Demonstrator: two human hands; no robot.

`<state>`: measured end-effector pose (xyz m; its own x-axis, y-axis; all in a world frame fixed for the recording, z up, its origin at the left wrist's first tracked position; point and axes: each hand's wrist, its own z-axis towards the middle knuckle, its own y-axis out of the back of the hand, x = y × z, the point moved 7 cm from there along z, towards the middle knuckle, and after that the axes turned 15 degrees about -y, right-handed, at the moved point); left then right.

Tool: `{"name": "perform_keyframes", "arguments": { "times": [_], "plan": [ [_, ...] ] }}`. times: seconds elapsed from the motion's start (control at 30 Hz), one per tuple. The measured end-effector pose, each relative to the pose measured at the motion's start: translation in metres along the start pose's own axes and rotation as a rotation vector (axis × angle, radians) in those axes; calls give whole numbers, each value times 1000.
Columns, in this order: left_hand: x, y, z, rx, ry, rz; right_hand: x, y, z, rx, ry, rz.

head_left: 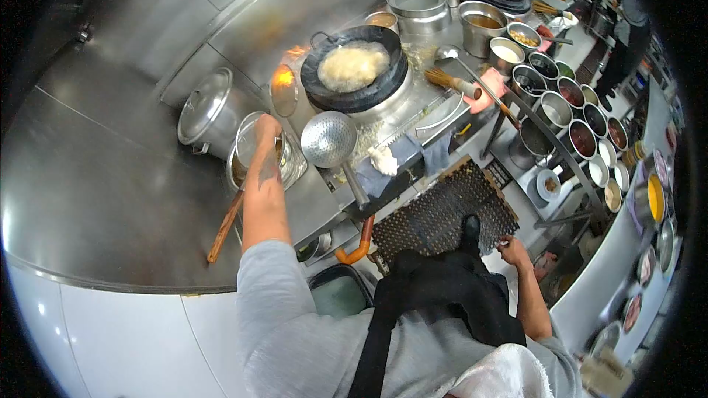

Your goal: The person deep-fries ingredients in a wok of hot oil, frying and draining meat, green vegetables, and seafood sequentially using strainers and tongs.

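Observation:
My left hand [268, 131] reaches over a metal pot [234, 168] beside the stove, its fingers curled at a round metal rim; what they grip is hidden. A wooden handle [224, 230] slants out of that pot. Right of this hand, a perforated metal skimmer [329, 140] lies with its handle toward me. Behind it, a black wok [354, 99] holds pale, foaming liquid [353, 65]. Low at my right side, my right hand [514, 251] is closed, with a small pale bit showing at the fingers that I cannot make out.
A lidded stockpot [207, 112] stands at the left, near a flame [283, 76]. Beyond the wok are a ladle [448, 52], a bamboo brush [451, 82] and a pot of brown liquid [484, 21]. Several seasoning containers [582, 140] line the right. A perforated mat [442, 210] covers the floor.

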<state>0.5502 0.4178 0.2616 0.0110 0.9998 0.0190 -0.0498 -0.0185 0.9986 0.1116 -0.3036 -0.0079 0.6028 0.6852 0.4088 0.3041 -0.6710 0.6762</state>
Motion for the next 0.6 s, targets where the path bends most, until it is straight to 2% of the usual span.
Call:
{"name": "perform_keyframes", "arguments": {
  "times": [0.03, 0.13, 0.17, 0.2, 0.27, 0.33, 0.4, 0.43, 0.47, 0.5, 0.57, 0.6],
  "plan": [
    [12, 0, 8, -51, -18, 81, -14, 5, 29, -42, 35, 4],
    [-77, 123, -62, -279, 77, -139, -26, 41, 75, -55, -23, 33],
    [-92, 131, -62, -260, 78, -182, -30, 52, 84, -49, -47, 32],
    [-105, 139, -61, -241, 79, -225, -24, 66, 91, -132, 42, 4],
    [-159, 155, -73, -115, 95, -390, -16, 87, 109, -73, 42, 6],
    [-131, 81, -17, -173, -142, -185, 6, 108, 124, -34, 35, 7],
    [-211, 79, -12, -132, -184, -45, 13, 112, 152, 1, 78, -70],
    [-237, 65, 3, 73, -109, -158, 17, 113, 163, 25, 115, -141],
    [-238, 47, 16, -16, -23, -296, 35, 134, 151, 11, 107, -120],
    [-244, 47, 25, -22, -11, -305, 46, 141, 153, 8, 115, -133],
    [-245, 65, 32, -235, 95, -410, 54, 152, 160, 31, 56, -9],
    [-248, 67, 32, -235, 102, -414, 54, 152, 169, -49, 141, 12]
  ]
}}
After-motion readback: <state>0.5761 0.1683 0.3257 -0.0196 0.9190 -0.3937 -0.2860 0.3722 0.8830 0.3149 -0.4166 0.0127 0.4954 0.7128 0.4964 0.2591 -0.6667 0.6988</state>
